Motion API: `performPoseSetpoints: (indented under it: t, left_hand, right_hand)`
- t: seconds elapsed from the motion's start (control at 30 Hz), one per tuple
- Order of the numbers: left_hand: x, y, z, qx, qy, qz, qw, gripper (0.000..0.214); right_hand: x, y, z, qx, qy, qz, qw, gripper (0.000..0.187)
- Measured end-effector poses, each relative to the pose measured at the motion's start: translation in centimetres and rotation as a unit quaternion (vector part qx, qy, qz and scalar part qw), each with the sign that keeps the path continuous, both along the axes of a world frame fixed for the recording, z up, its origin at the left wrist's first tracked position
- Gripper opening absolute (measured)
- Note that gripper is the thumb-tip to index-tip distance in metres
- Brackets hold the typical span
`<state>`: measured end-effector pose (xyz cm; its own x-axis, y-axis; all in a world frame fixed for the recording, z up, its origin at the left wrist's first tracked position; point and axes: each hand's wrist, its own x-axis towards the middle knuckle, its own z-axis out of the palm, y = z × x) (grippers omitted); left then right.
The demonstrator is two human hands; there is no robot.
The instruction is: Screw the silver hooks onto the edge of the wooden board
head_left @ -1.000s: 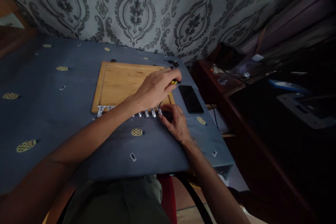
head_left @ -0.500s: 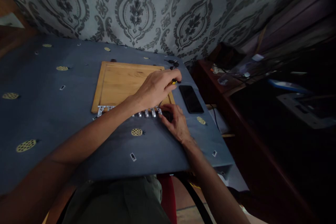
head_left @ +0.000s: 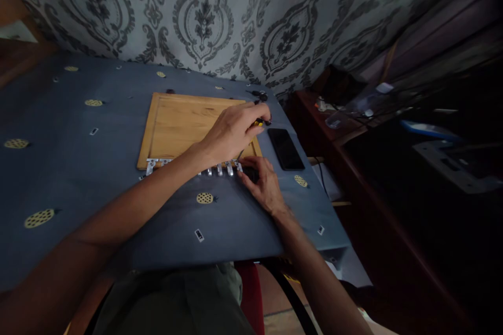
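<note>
My left hand (head_left: 238, 128) is closed around the yellow-and-black handle of a screwdriver (head_left: 258, 123). The thin shaft slants down toward the near right corner of a framed wooden board (head_left: 181, 120), which lies flat on the table. My right hand (head_left: 263, 180) pinches the rightmost small metal hook (head_left: 239, 166) at the board's near edge, thumb in front and fingers behind. Several similar silvery hooks line that edge, such as the leftmost metal hook (head_left: 150, 166); my left forearm covers part of the row. Whether the screwdriver tip sits in a screw is too small to tell.
A black phone (head_left: 286, 148) lies right of the board. Small dark items (head_left: 259, 96) rest behind its far right corner. The blue tablecloth (head_left: 98, 193) carries pineapple prints. A patterned curtain (head_left: 204, 15) hangs behind. Right of the table stands a dark red cabinet (head_left: 377, 220).
My left fingers have shifted slightly on the screwdriver handle, which looks a little turned. My right hand, the hooks and the board stay in place.
</note>
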<state>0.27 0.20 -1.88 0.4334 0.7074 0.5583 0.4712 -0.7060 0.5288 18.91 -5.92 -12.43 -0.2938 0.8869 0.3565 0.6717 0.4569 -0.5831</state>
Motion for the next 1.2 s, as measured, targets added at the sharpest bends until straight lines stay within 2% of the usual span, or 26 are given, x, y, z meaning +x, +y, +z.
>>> performPoseSetpoints:
  t: [0.3,0.57,0.83,1.07,1.2]
  left_hand:
    - [0.12,-0.13,-0.38,0.026,0.012,0.029,0.999,0.007]
    - [-0.13,-0.08,0.35,-0.028,0.016,-0.004,0.999,0.018]
    - [0.15,-0.28,-0.18,0.018,0.030,0.033,0.999,0.010]
    - [0.01,-0.03,-0.05,-0.001,0.025,-0.013,1.000,0.016]
    - [0.05,-0.17,-0.40,0.025,0.030,0.002,0.999,0.012]
  right_hand:
    - [0.03,0.07,-0.13,0.006,-0.007,-0.001,1.000,0.027]
    - [0.07,0.09,-0.23,0.003,-0.002,0.003,1.000,0.027]
    - [0.07,0.06,-0.18,0.008,-0.004,0.002,1.000,0.026]
    - [0.10,0.07,-0.25,0.009,-0.006,0.000,1.000,0.028]
    - [0.08,0.06,-0.21,0.013,-0.001,0.003,1.000,0.028]
